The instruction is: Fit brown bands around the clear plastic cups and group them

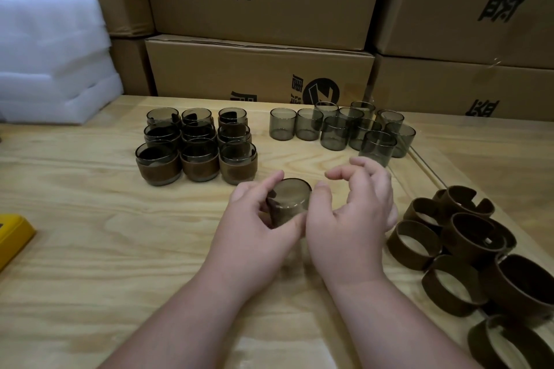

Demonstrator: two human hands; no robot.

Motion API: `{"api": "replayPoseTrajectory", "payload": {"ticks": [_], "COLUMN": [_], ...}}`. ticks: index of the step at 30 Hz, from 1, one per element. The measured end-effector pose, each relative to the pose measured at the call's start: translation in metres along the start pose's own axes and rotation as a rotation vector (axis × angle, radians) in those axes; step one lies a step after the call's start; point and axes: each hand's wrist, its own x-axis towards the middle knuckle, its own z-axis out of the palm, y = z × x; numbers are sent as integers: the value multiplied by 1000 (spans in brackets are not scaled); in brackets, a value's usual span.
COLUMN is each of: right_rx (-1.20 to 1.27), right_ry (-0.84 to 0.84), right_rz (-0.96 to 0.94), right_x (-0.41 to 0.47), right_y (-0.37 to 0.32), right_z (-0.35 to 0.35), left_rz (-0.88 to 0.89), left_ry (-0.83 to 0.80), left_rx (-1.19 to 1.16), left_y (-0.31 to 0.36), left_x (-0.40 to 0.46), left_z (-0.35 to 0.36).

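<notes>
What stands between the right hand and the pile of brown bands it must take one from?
Nothing visible does. The right hand hovers beside the held cup, and only bare table lies between it and the brown bands to its right.

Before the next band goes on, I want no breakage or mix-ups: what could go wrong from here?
1. The left hand holds the bare cup upside down above the table with only a few fingers; it might slip.
2. The right hand holds no band, and reaching toward the loose bands could knock that untidy pile.
3. The unbanded cups stand crowded together, so pulling one out may tip its neighbours.
</notes>
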Motion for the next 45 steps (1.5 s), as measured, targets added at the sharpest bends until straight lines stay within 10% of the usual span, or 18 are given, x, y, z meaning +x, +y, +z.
{"api": "replayPoseTrajectory", "payload": {"ticks": [11, 31, 38, 45], "right_rx": [-308, -129, -196, -84], "right_ry": [-140, -163, -453, -287], "right_rz": [166, 2, 136, 173], "right_x": [2, 4, 17, 16], "right_y": [6, 8, 20, 21], "right_z": [-1, -1, 0, 1], "left_rz": [79, 87, 106, 87], "left_ry": [-124, -94, -87, -11], "left_rx": [168, 223, 245, 275], "left_y": [-6, -10, -6, -8], "left_x": [-2, -3, -4, -3], "left_z": [3, 1, 3, 4]}}
